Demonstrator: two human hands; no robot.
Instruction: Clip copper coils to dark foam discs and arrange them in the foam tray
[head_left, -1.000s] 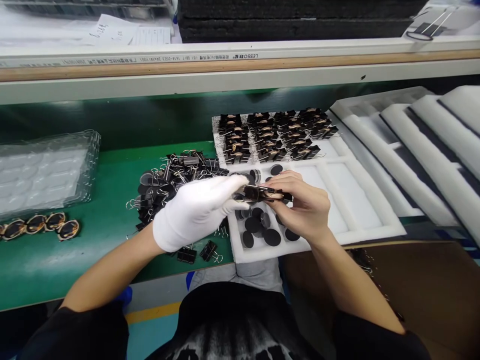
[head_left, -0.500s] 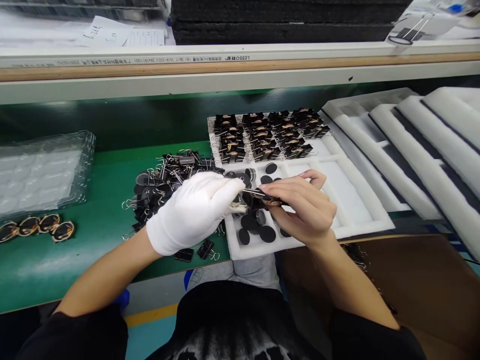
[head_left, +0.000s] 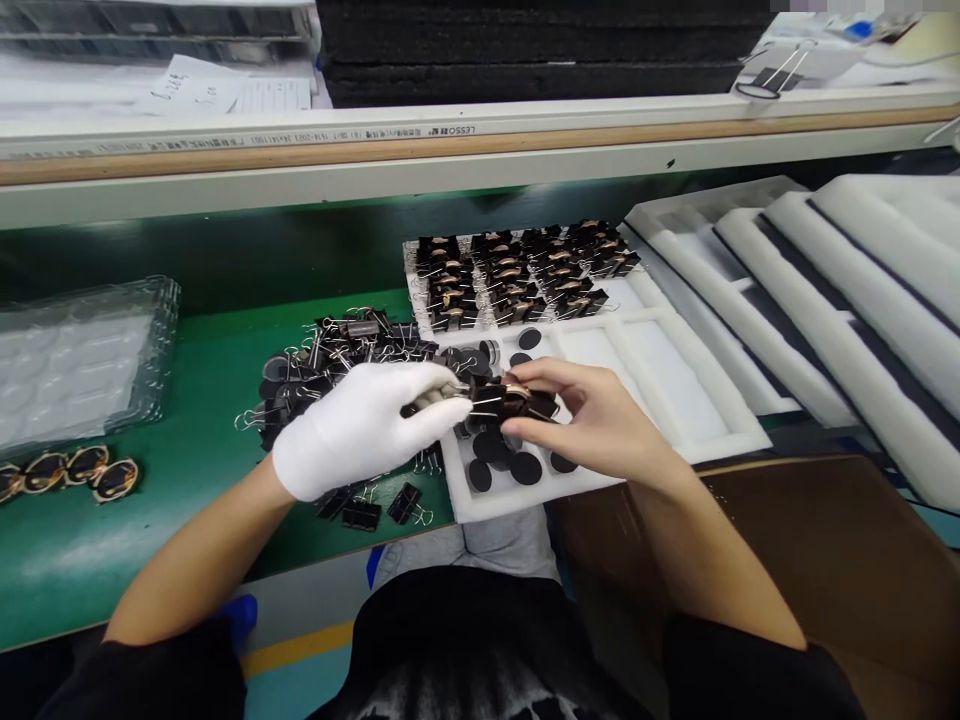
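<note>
Pinching the wire handles of a black clip (head_left: 487, 402) between thumb and fingertips of the gloved left hand (head_left: 367, 425). Steadying a tan-edged piece (head_left: 516, 394) between the thumb and fingers of the bare right hand (head_left: 592, 412), with fingers bent. Holding this piece just right of the clip, above the near left part of a white foam tray (head_left: 480, 508). Partly covering loose dark discs (head_left: 526, 468) in that tray, short of rows of clipped pieces (head_left: 510, 270) in its far part. Also overlapping, with the glove, a heap of black clips (head_left: 364, 328) on a green table (head_left: 225, 350). Well apart to the left, near clear plastic trays (head_left: 82, 350), 4 round dark lenses (head_left: 116, 480) in gold-coloured rims.
</note>
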